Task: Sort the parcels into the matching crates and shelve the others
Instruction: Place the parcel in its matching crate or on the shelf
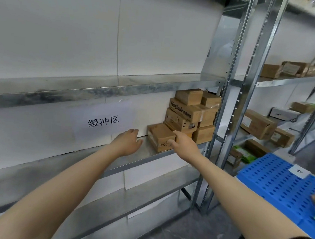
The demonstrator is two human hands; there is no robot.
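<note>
While my left hand (129, 143) is hovering open beside the parcel (159, 136) on the shelf (147, 152), my right hand (185, 144) is touching it, fingers (176, 133) loosely spread.

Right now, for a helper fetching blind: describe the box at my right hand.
On the metal shelf with the paper sign, a stack of cardboard boxes fills the right end. The box sits at the stack's left foot, with handwriting on its front.
</note>
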